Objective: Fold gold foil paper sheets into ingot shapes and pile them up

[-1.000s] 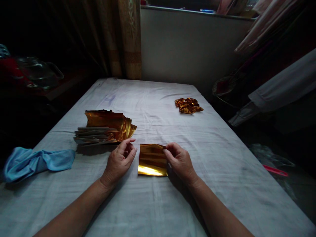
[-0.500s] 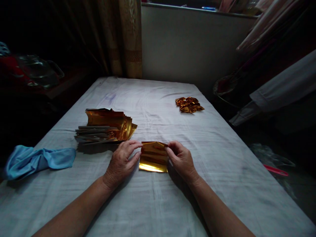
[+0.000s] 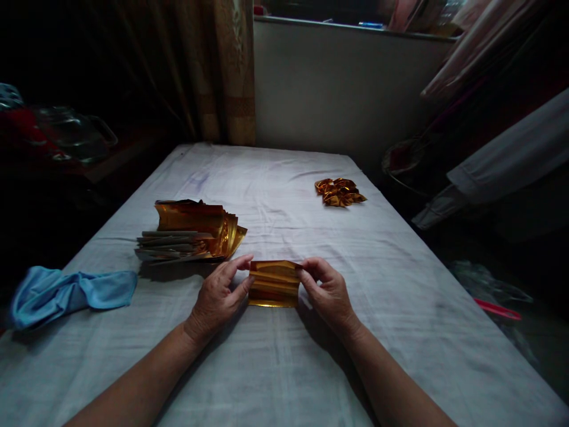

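A gold foil sheet [image 3: 273, 283] lies on the white cloth-covered table [image 3: 284, 367] in front of me, its far edge folded over toward me. My left hand [image 3: 219, 298] pinches its left edge with thumb and fingers. My right hand [image 3: 329, 292] pinches its right edge the same way. A stack of flat gold foil sheets [image 3: 192, 230] sits just beyond my left hand. A small heap of folded gold pieces [image 3: 339, 191] rests farther back on the right.
A blue cloth [image 3: 66, 293] lies crumpled at the table's left edge. Glass jugs [image 3: 73, 131] stand in the dark at far left. A curtain [image 3: 222, 71] and a white wall are behind the table. Cluttered floor lies along the right edge.
My left hand came in and took hold of the sheet's left edge. Both hands have folded the far edge toward me, so the sheet looks shorter.
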{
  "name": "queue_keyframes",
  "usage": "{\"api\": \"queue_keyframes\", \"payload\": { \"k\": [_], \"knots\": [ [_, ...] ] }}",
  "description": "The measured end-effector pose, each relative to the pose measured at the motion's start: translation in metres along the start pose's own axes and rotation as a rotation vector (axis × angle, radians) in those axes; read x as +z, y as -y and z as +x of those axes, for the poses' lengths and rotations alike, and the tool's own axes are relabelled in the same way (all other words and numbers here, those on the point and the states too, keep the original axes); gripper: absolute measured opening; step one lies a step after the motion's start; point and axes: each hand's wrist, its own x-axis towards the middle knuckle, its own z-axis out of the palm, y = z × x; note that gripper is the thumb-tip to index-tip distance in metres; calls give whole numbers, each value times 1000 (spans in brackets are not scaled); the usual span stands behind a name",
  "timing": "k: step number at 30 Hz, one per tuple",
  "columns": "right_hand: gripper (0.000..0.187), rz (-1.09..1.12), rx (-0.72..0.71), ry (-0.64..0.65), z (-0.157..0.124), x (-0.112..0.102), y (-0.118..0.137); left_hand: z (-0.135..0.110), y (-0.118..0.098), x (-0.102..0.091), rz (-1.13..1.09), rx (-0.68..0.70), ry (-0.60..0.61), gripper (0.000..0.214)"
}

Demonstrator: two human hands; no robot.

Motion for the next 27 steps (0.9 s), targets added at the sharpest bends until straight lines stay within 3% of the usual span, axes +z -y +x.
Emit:
{"api": "queue_keyframes", "payload": {
  "k": [9, 14, 23, 27],
  "knots": [
    [20, 148, 90, 4, -1, 4, -6, 2, -9, -1, -130, -112, 6, 33],
    [23, 112, 102, 26, -1, 4, -6, 4, -9, -4, -135, -172, 5, 25],
    [31, 130, 112, 128, -2, 1, -7, 5, -9, 0, -310, -387, -31, 36],
    [23, 95, 87, 143, -2, 1, -4, 6, -9, 0, -409, -422, -3, 31]
  ]
}}
